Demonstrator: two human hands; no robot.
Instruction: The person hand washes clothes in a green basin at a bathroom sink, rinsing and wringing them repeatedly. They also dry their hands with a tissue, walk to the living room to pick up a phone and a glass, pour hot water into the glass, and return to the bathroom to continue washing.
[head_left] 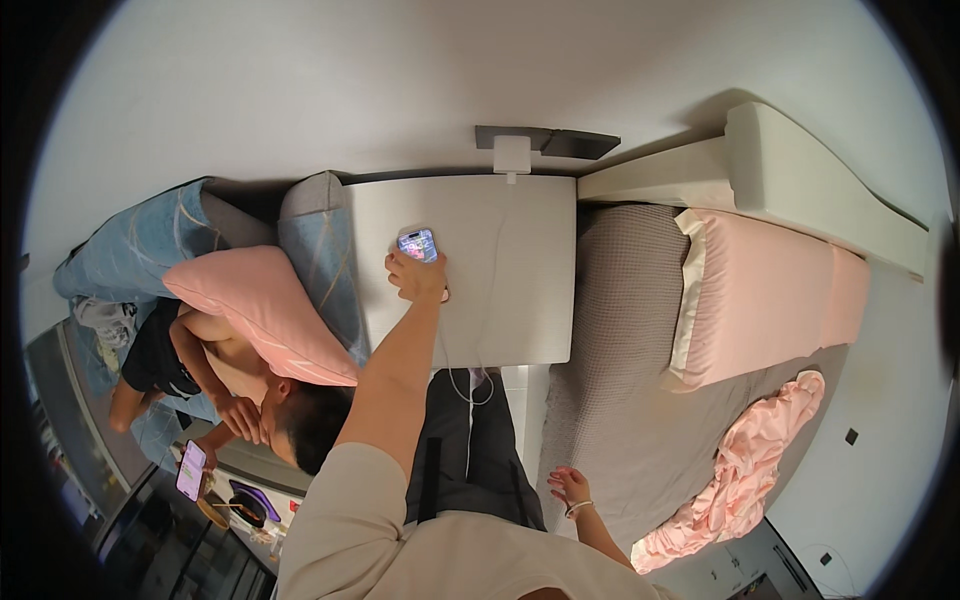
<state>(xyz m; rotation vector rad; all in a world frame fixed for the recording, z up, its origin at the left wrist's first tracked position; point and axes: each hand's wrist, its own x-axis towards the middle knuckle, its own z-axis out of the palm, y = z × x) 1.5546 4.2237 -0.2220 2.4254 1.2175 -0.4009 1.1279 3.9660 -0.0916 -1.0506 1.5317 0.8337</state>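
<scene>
My left hand [415, 276] reaches out over the white tabletop [520, 260] and is closed round the lower part of a phone [417, 244]. The phone's lit screen faces up; whether its back touches the tabletop, I cannot tell. A thin white cable [494, 270] runs across the tabletop from the charger [512, 155] at the wall and loops down over the near edge. My right hand [570, 485] hangs beside the grey bed with a bracelet on its wrist, fingers apart, holding nothing.
To the left, another person [245, 375] lies on a blue sofa [145, 245] under a pink cushion [265, 310], holding a second phone [190, 470]. On the right, a grey bed [635, 330] carries a pink pillow [755, 300] and crumpled pink cloth [740, 470].
</scene>
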